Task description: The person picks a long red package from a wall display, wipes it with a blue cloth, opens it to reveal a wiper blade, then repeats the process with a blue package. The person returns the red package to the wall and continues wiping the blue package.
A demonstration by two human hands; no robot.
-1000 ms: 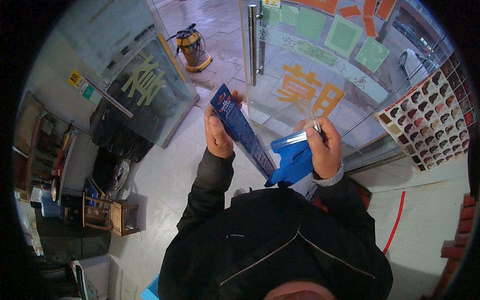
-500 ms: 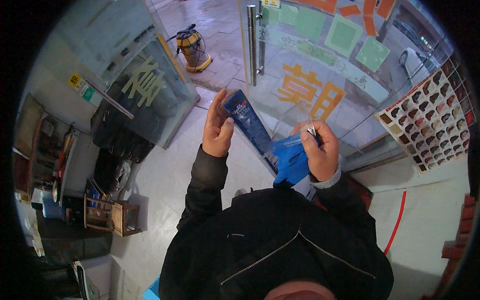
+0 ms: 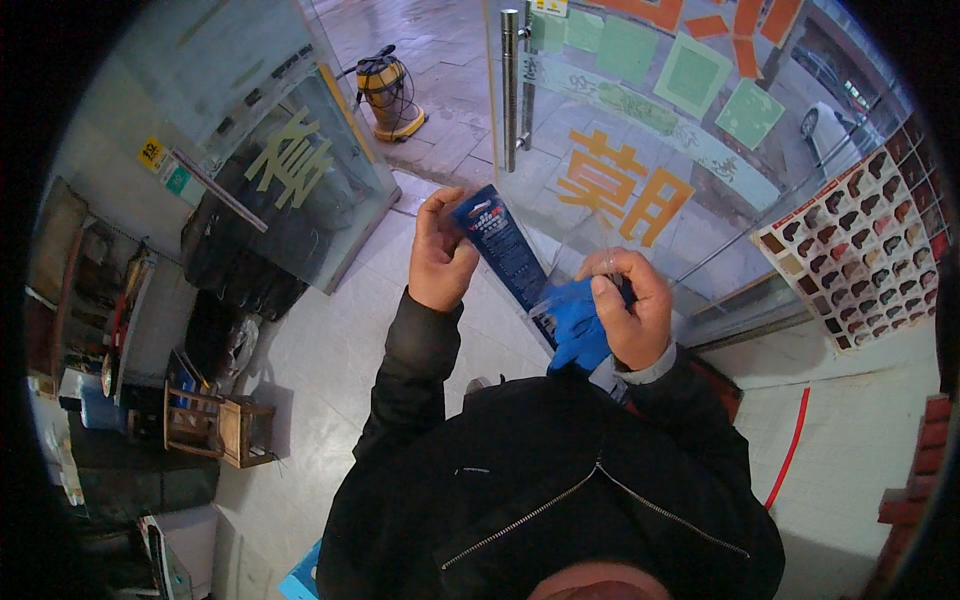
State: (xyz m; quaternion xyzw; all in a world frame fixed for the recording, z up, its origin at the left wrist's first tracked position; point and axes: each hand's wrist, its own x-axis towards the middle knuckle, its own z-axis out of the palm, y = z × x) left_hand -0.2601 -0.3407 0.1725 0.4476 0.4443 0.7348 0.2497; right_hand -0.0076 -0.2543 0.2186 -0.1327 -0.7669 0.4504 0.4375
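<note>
A long dark blue packaging card [image 3: 503,245] with a hang hole stands tilted in front of me. My left hand [image 3: 440,255] is at its upper left edge, fingers curled against the corner and thumb bent in. Beside the card's lower half, a crumpled bright blue piece [image 3: 580,325], cloth or a glove, hangs below my right hand [image 3: 635,310]. That hand's thumb and fingers pinch a clear plastic cover [image 3: 580,245], which spreads up toward the card. The blue piece is bunched under the same fingers; how it is held is partly hidden.
Ahead is a glass door [image 3: 650,120] with a metal handle [image 3: 509,90]; another glass panel [image 3: 300,180] stands left. Outside is a yellow vacuum cleaner [image 3: 388,95]. A small wooden chair [image 3: 245,432] and cluttered shelves [image 3: 100,300] are left; a sample chart [image 3: 860,245] hangs right.
My left fingers have curled in from a straighter pose onto the card's top corner. My right hand has shifted slightly left and down, with the blue piece and clear plastic moving along.
</note>
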